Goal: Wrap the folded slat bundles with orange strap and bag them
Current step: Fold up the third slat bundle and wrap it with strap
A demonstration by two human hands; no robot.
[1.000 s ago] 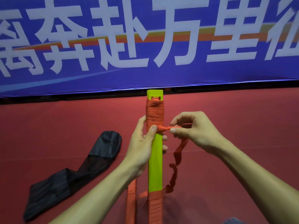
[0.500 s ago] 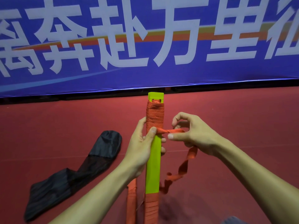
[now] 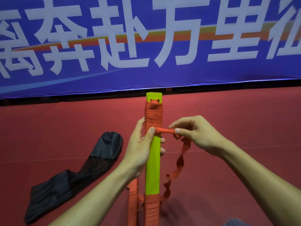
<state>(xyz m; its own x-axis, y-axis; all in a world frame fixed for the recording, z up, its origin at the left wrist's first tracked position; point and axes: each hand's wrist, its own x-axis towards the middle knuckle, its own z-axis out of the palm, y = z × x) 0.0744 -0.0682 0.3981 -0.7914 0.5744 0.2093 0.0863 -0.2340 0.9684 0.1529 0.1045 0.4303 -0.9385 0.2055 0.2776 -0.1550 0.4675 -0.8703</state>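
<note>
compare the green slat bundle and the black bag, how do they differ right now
The green slat bundle is straight and gripped by the left hand; the black bag lies crumpled on the red floor, untouched. The bundle is partly wound in orange strap; the bag has none. Both are long and narrow.

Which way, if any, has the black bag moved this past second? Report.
No. The black bag lies unmoved on the red floor, same gap below the banner.

right side's wide open red floor [image 3: 244, 121]; black bag [image 3: 73, 180] sprawls on the left; loose orange strap [image 3: 180, 160] dangles just right of the slat bundle [image 3: 153, 160]
</note>
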